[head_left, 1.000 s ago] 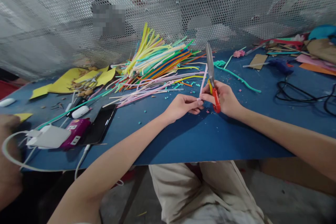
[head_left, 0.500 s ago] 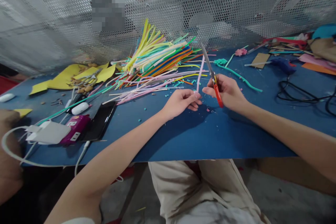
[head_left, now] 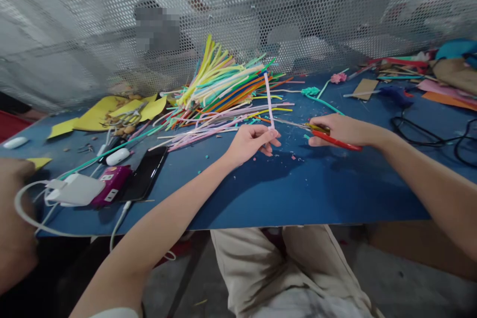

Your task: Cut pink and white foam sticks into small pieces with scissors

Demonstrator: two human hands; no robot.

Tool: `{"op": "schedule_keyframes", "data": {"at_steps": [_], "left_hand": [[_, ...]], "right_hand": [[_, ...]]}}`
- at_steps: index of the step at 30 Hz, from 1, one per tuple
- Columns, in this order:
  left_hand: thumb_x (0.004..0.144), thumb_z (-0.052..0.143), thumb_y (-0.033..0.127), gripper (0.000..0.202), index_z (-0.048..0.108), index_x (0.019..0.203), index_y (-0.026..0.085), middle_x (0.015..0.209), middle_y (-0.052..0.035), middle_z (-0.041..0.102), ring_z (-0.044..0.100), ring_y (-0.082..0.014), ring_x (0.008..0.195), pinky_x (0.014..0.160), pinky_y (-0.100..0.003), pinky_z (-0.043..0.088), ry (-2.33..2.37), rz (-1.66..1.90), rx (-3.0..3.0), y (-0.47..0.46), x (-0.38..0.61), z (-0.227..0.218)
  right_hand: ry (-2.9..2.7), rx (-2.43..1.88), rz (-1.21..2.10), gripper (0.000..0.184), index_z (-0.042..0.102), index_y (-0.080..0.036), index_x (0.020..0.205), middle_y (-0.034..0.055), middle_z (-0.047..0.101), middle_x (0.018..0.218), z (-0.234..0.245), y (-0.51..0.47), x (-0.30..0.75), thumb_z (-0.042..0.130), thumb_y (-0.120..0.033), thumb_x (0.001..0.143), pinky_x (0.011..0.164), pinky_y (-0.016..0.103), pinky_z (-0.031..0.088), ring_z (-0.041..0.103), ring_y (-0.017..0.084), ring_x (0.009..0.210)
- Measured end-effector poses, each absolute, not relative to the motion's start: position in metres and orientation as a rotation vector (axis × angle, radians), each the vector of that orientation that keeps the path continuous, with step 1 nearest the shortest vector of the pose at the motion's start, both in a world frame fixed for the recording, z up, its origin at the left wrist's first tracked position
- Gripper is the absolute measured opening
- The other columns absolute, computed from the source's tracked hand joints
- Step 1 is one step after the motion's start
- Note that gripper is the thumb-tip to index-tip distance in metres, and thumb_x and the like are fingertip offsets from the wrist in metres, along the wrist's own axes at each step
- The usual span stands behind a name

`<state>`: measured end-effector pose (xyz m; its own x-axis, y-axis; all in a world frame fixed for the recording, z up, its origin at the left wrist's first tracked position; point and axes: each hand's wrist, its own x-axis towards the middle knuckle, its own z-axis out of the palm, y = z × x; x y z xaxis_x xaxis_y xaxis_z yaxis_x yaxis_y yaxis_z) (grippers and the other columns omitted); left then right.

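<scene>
My left hand (head_left: 249,142) pinches the lower end of a pale pink pipe cleaner (head_left: 269,102), which stands upright over the blue table (head_left: 261,194). To its right, my right hand (head_left: 341,130) grips red-and-yellow-handled scissors (head_left: 320,135). The scissors lie nearly level, blades pointing left toward the foot of the pipe cleaner. Just behind both hands spreads a big pile of coloured pipe cleaners (head_left: 223,94).
At the left lie a black phone (head_left: 143,176), a magenta power bank (head_left: 112,185), a white charger (head_left: 76,190) and yellow paper (head_left: 100,112). Black cables (head_left: 432,136) and craft scraps sit at the right. A perforated metal screen (head_left: 238,15) backs the table. Another person's arm (head_left: 15,228) shows at left.
My right hand has tipped the scissors from upright down to nearly level, blades toward the pipe cleaner's base. My left hand has stood the pink pipe cleaner more upright.
</scene>
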<state>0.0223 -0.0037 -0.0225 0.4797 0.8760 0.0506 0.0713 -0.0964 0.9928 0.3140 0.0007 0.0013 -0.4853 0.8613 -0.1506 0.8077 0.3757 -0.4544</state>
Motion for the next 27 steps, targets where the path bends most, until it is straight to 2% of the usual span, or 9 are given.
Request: {"op": "schedule_keyframes", "data": {"at_steps": [4, 8, 13, 20, 23, 27], "left_hand": [[0.083, 0.074, 0.051, 0.042, 0.075, 0.086, 0.009, 0.082, -0.0106, 0.077, 0.063, -0.0086, 0.052, 0.053, -0.020, 0.056, 0.872, 0.726, 1.590, -0.011, 0.023, -0.014], [0.083, 0.073, 0.051, 0.041, 0.076, 0.087, 0.010, 0.080, -0.0105, 0.077, 0.065, -0.0089, 0.052, 0.050, -0.017, 0.053, 0.909, 0.626, 1.613, -0.015, 0.024, -0.011], [0.080, 0.077, 0.052, 0.043, 0.077, 0.091, 0.010, 0.080, -0.0101, 0.077, 0.065, -0.0098, 0.052, 0.053, -0.020, 0.055, 0.861, 0.620, 1.577, -0.014, 0.023, -0.014], [0.079, 0.077, 0.054, 0.044, 0.077, 0.091, 0.011, 0.080, -0.0104, 0.078, 0.065, -0.0102, 0.051, 0.052, -0.020, 0.055, 0.908, 0.638, 1.588, -0.019, 0.022, -0.007], [0.079, 0.077, 0.054, 0.044, 0.077, 0.089, 0.012, 0.079, -0.0099, 0.078, 0.065, -0.0105, 0.052, 0.052, -0.020, 0.055, 0.946, 0.648, 1.584, -0.022, 0.024, -0.005], [0.079, 0.077, 0.055, 0.043, 0.077, 0.087, 0.012, 0.078, -0.0088, 0.077, 0.065, -0.0100, 0.052, 0.052, -0.020, 0.056, 0.972, 0.640, 1.576, -0.024, 0.026, -0.004]], "right_hand": [[-2.531, -1.434, 0.959, 0.048, 0.050, -0.023, 0.081, -0.0027, 0.049, 0.072, 0.004, -0.004, 0.312, 0.065, -0.068, 0.079, 0.062, 0.030, 0.031, 0.043, 0.015, 0.062], [-2.537, -1.405, 1.080, 0.048, 0.051, -0.023, 0.082, -0.0032, 0.047, 0.071, 0.008, -0.010, 0.309, 0.068, -0.067, 0.077, 0.061, 0.029, 0.030, 0.041, 0.014, 0.062], [-2.547, -1.350, 1.076, 0.045, 0.055, -0.023, 0.088, -0.0021, 0.051, 0.075, 0.008, -0.014, 0.304, 0.067, -0.065, 0.079, 0.063, 0.029, 0.033, 0.042, 0.015, 0.065], [-2.497, -1.327, 1.060, 0.049, 0.061, -0.025, 0.094, 0.0020, 0.064, 0.085, 0.008, -0.019, 0.299, 0.070, -0.069, 0.073, 0.065, 0.031, 0.038, 0.054, 0.021, 0.071], [-2.516, -1.363, 1.000, 0.051, 0.062, -0.025, 0.096, 0.0020, 0.064, 0.083, 0.010, -0.022, 0.297, 0.068, -0.071, 0.074, 0.065, 0.032, 0.038, 0.054, 0.022, 0.071], [-2.558, -1.380, 1.035, 0.048, 0.059, -0.023, 0.092, 0.0001, 0.058, 0.077, 0.014, -0.024, 0.294, 0.064, -0.070, 0.079, 0.064, 0.030, 0.036, 0.049, 0.018, 0.066]]}}
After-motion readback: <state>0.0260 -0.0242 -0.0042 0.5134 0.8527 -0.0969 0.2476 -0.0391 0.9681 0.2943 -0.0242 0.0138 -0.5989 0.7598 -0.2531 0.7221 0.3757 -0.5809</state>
